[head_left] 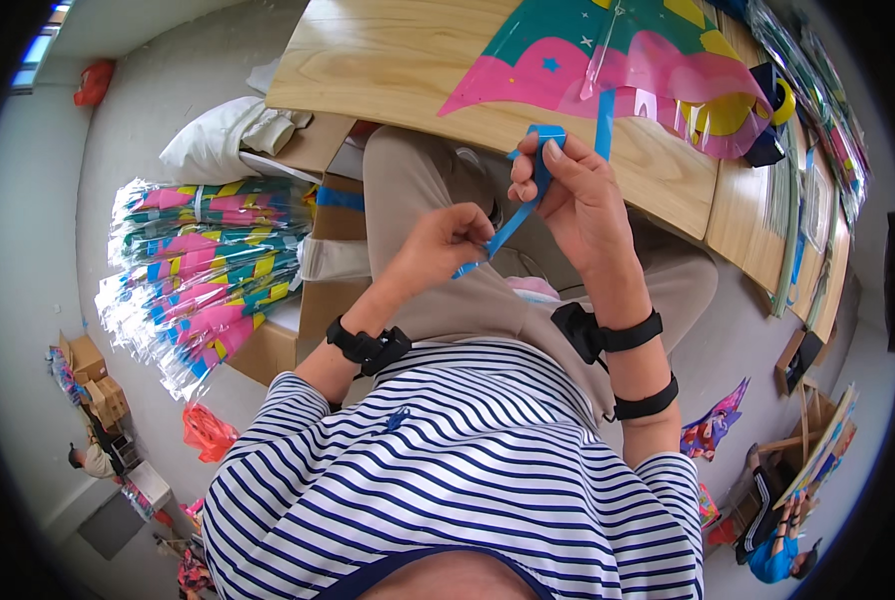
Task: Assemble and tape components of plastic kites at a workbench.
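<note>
A blue ribbon [516, 222] runs between my two hands above my lap. My left hand [442, 242] pinches it near a loose end, which sticks out below the fingertips. My right hand [576, 200] is closed on the ribbon's upper part, which is looped about the fingers. Beyond the right hand, a glossy plastic sheet [528, 72] in green, pink and yellow lies across the table and hangs over its near edge. Another blue strip [605, 122] comes down from the sheet behind my right hand; whether it joins the held ribbon is hidden.
The wooden table [388, 60] spans the front. Bundled shiny printed sheets [198, 265] lie at left beside a cardboard box [318, 290] and white cloth [218, 140]. More wrapped sheets [808, 90] lie at the far right. Other people [776, 555] are in the background.
</note>
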Available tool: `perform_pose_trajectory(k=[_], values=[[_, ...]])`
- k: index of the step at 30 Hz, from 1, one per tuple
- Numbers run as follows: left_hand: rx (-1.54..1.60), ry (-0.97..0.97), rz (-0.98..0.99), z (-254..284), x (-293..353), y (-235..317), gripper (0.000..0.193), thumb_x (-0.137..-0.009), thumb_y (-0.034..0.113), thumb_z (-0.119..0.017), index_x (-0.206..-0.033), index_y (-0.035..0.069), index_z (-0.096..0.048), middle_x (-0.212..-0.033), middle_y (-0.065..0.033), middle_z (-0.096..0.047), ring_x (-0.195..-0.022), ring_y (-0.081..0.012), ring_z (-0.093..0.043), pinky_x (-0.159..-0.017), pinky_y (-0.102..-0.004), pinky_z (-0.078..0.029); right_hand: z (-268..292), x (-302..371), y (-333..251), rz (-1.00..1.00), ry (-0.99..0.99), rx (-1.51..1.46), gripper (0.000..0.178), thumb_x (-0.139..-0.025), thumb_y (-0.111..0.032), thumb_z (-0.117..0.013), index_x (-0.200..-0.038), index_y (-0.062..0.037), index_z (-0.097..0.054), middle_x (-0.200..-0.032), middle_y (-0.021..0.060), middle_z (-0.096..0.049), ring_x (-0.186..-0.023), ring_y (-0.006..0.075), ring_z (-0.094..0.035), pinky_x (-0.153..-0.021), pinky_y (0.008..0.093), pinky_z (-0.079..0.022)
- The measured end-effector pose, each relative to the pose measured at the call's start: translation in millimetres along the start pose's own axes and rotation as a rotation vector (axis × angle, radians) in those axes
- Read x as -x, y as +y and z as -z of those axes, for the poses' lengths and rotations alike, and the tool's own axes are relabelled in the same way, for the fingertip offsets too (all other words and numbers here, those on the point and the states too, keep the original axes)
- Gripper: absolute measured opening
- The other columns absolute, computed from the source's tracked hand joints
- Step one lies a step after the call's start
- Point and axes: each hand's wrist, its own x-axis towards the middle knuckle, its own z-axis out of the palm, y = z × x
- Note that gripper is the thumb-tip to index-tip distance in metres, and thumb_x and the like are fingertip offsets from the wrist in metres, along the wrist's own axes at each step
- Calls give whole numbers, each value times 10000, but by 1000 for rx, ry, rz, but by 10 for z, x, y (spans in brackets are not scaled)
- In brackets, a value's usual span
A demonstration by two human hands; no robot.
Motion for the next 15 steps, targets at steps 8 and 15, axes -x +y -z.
perform_pose_trajectory(k=[8, 15], values=[[-309, -130, -118, -36, -53, -6, 339, -830, -73, -614, -1155, 11, -663, -1051, -69, -698, -1000, -166, -662, -889, -333, -517, -120, 100, -50, 22, -13, 223, 213, -1032, -144, -560, -1076, 32, -670, -789, 51, -659, -673, 88, -547, -638, 236, -437], [470, -95, -330, 89, -291, 455, 458, -917, 118, -630, -1343, -32, -562, -1323, -147, -640, -1172, -244, -624, -1041, -383, -475, -32, 191, 162, -18, 103, 506, 202, -1017, -149, -578, -1037, 14, -696, -741, 24, -630, -624, 60, -464, -588, 211, -359]])
